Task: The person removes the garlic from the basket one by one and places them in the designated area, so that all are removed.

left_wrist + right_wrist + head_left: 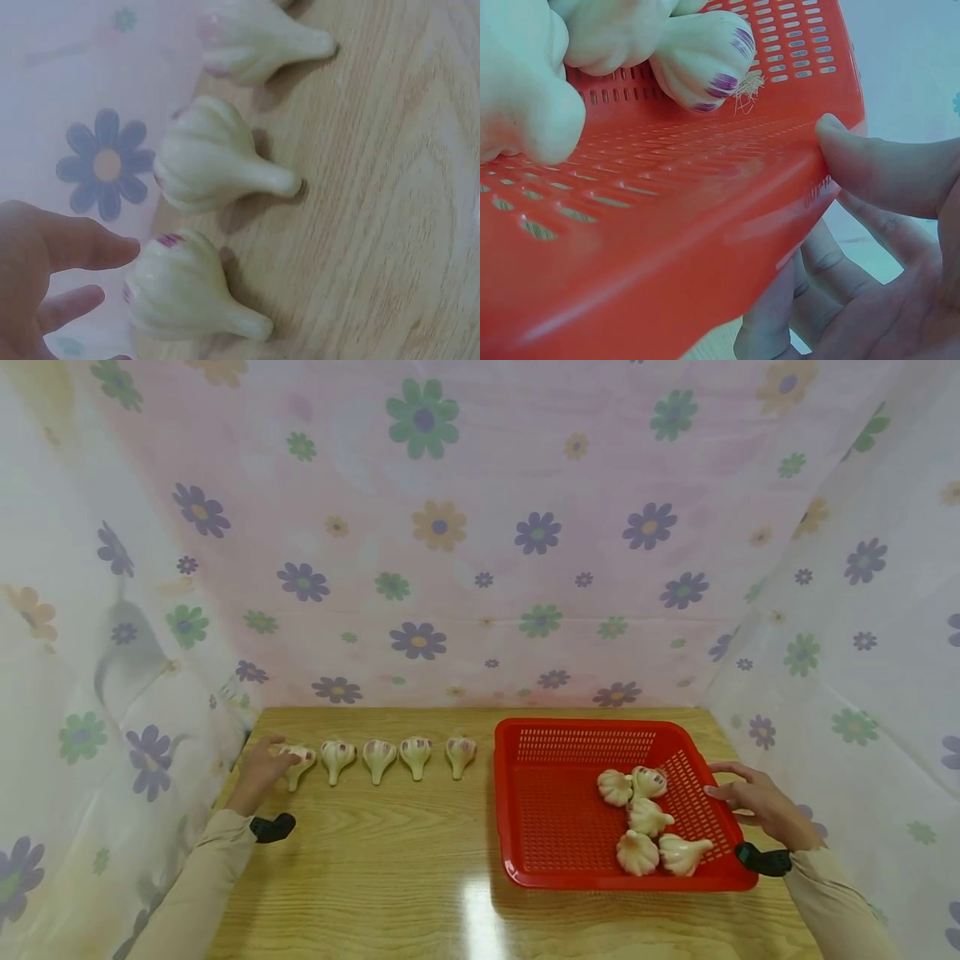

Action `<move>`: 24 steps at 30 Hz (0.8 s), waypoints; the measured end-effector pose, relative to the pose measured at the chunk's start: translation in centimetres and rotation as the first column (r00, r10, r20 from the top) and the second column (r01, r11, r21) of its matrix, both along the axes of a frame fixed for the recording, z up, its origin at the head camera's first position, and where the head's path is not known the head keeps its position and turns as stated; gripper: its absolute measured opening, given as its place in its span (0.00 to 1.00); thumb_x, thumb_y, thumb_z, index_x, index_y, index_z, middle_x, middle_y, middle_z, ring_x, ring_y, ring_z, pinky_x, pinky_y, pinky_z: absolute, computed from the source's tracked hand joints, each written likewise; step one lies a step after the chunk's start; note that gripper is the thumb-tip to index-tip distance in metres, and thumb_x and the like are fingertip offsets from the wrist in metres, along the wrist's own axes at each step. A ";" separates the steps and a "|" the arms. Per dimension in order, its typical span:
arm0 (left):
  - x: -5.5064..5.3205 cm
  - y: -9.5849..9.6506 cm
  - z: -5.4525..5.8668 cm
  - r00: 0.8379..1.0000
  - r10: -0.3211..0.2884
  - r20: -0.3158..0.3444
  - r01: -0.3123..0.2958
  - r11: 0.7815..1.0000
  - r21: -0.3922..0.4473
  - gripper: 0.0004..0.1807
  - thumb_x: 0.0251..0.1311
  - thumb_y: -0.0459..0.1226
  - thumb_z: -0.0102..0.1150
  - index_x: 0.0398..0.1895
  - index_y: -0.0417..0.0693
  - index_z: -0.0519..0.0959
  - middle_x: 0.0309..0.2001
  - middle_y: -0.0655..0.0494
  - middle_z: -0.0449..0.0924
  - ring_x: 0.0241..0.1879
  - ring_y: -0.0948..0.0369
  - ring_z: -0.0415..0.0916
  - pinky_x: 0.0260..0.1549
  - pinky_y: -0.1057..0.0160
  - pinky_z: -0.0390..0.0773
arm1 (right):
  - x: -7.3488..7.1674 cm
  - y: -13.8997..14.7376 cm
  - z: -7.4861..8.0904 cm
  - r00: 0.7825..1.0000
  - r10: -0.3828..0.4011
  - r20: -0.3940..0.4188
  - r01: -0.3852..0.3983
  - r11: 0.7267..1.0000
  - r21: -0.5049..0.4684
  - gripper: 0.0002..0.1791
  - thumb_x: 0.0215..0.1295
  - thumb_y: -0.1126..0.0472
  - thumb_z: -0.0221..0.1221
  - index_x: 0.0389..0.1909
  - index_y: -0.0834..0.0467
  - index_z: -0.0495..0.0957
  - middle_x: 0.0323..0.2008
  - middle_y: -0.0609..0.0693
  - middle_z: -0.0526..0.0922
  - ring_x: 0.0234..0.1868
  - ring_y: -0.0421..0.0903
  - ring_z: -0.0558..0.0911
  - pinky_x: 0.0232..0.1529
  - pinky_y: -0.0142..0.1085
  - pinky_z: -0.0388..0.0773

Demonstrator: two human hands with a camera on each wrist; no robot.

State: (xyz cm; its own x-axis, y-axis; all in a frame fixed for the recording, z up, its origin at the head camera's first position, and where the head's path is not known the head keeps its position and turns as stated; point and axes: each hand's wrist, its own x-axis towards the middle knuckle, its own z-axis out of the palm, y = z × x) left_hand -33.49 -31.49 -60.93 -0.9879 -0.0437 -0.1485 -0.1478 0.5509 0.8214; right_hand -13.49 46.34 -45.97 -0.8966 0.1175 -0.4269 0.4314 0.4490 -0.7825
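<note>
My left hand (263, 771) is at the left end of a row of garlic bulbs, fingers extended beside the leftmost garlic bulb (301, 760). In the left wrist view, a fingertip overlaps the edge of that bulb's rounded base, and the hand grips nothing. My right hand (762, 802) holds the right rim of a red plastic basket (501, 810). The right wrist view shows the thumb (877, 169) on the rim and the other fingers below it outside. Several garlic bulbs lie in the basket's right half, among them a purple-streaked bulb (705, 60).
Several more bulbs, such as one garlic bulb (416, 757), lie along the back of the wooden table (360, 877), stems toward me. A flowered curtain (480, 568) rises behind the table and at both sides.
</note>
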 end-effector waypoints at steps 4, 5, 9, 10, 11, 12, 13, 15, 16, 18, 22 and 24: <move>1.1 1.3 2.5 0.999 -0.028 -0.018 0.028 1.000 -0.006 0.45 0.57 0.59 0.58 0.71 0.48 0.56 0.68 0.34 0.54 0.59 0.37 0.62 0.42 0.39 0.72 | 0.0 -0.1 0.2 1.000 0.004 -0.007 -0.004 1.000 -0.001 0.39 0.65 0.53 0.58 0.67 0.68 0.51 0.42 0.55 0.82 0.38 0.51 0.83 0.42 0.48 0.79; 1.6 2.0 3.6 0.999 -0.034 -0.017 0.034 0.999 -0.007 0.43 0.58 0.58 0.58 0.71 0.48 0.57 0.68 0.34 0.53 0.59 0.37 0.61 0.39 0.40 0.73 | 0.0 -0.1 0.3 1.000 0.005 -0.010 -0.005 1.000 -0.001 0.39 0.65 0.53 0.58 0.67 0.69 0.51 0.42 0.55 0.82 0.38 0.51 0.83 0.42 0.49 0.79; 5.0 6.0 10.2 0.994 -0.104 0.028 0.102 0.993 0.057 0.36 0.63 0.49 0.57 0.70 0.46 0.59 0.69 0.30 0.45 0.64 0.34 0.50 0.46 0.34 0.67 | 0.0 -0.1 0.3 1.000 0.002 -0.004 -0.002 1.000 0.002 0.39 0.66 0.53 0.58 0.67 0.68 0.51 0.42 0.54 0.82 0.38 0.51 0.83 0.42 0.49 0.79; 5.7 7.1 11.5 0.993 -0.114 0.031 0.112 0.992 0.063 0.35 0.63 0.48 0.56 0.70 0.45 0.59 0.69 0.30 0.45 0.65 0.34 0.49 0.48 0.34 0.66 | 0.0 0.0 0.3 1.000 0.001 0.000 -0.001 1.000 0.003 0.39 0.66 0.53 0.58 0.67 0.68 0.51 0.41 0.53 0.82 0.38 0.51 0.83 0.42 0.49 0.79; 6.4 7.9 12.8 0.990 -0.137 0.042 0.134 0.988 0.075 0.35 0.64 0.47 0.56 0.70 0.44 0.59 0.69 0.29 0.44 0.65 0.33 0.47 0.51 0.34 0.63 | 0.0 0.0 0.2 1.000 -0.002 0.004 0.002 1.000 0.003 0.39 0.66 0.53 0.58 0.68 0.68 0.51 0.41 0.53 0.82 0.38 0.51 0.83 0.42 0.48 0.79; 7.0 8.8 14.0 0.985 -0.162 0.053 0.157 0.983 0.093 0.34 0.64 0.46 0.56 0.69 0.43 0.59 0.69 0.29 0.43 0.66 0.34 0.44 0.55 0.34 0.59 | 0.0 0.0 0.2 1.000 -0.004 0.007 0.004 1.000 0.003 0.39 0.66 0.53 0.58 0.68 0.68 0.51 0.41 0.52 0.82 0.38 0.51 0.83 0.41 0.48 0.79; 7.4 9.6 14.7 0.983 -0.175 0.055 0.169 0.980 0.103 0.33 0.65 0.46 0.56 0.69 0.42 0.59 0.69 0.30 0.45 0.67 0.35 0.44 0.57 0.35 0.58 | 0.0 0.1 0.1 1.000 -0.005 0.010 0.005 1.000 0.004 0.39 0.66 0.53 0.58 0.68 0.67 0.51 0.41 0.52 0.82 0.38 0.51 0.83 0.41 0.48 0.79; 8.1 11.0 16.1 0.975 -0.213 0.064 0.203 0.971 0.127 0.33 0.64 0.44 0.57 0.68 0.41 0.59 0.69 0.31 0.46 0.68 0.36 0.44 0.59 0.38 0.57 | 0.0 0.1 0.0 1.000 -0.005 0.012 0.005 1.000 0.002 0.39 0.66 0.53 0.58 0.68 0.67 0.50 0.41 0.51 0.82 0.38 0.51 0.83 0.41 0.47 0.78; 8.3 11.6 16.4 0.971 -0.234 0.060 0.224 0.966 0.131 0.33 0.64 0.44 0.57 0.68 0.40 0.60 0.68 0.31 0.48 0.67 0.36 0.46 0.58 0.38 0.59 | 0.0 0.2 0.0 1.000 -0.006 0.011 0.006 1.000 0.001 0.39 0.66 0.53 0.58 0.68 0.67 0.50 0.41 0.51 0.82 0.38 0.51 0.83 0.41 0.47 0.78; 8.6 12.7 16.9 0.964 -0.262 0.049 0.253 0.957 0.141 0.31 0.64 0.43 0.58 0.67 0.41 0.62 0.67 0.32 0.51 0.66 0.37 0.49 0.58 0.40 0.61 | 0.0 0.2 -0.1 1.000 -0.006 0.009 0.006 1.000 -0.001 0.40 0.66 0.53 0.58 0.68 0.67 0.50 0.41 0.52 0.82 0.38 0.51 0.83 0.41 0.47 0.78; 9.2 14.8 17.5 0.948 -0.319 0.021 0.313 0.940 0.135 0.29 0.62 0.44 0.60 0.65 0.44 0.66 0.66 0.35 0.57 0.64 0.38 0.54 0.56 0.41 0.64 | 0.0 0.2 -0.2 1.000 -0.007 0.006 0.007 1.000 -0.006 0.40 0.65 0.53 0.58 0.69 0.67 0.50 0.41 0.52 0.82 0.38 0.51 0.83 0.41 0.47 0.78; 9.6 15.8 17.8 0.940 -0.342 0.014 0.336 0.931 0.141 0.28 0.61 0.43 0.61 0.63 0.46 0.67 0.65 0.37 0.59 0.64 0.40 0.56 0.56 0.41 0.65 | 0.0 0.1 -0.1 1.000 -0.005 0.005 0.005 1.000 -0.008 0.40 0.65 0.53 0.58 0.69 0.67 0.49 0.41 0.52 0.82 0.38 0.51 0.83 0.41 0.47 0.78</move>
State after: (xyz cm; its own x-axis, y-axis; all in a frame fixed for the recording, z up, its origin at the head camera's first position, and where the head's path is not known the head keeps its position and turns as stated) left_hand -23.88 -15.71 -43.11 -0.9339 0.3160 -0.1673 -0.0042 0.4582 0.8888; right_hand -13.49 46.45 -46.11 -0.8938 0.1187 -0.4326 0.4378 0.4408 -0.7836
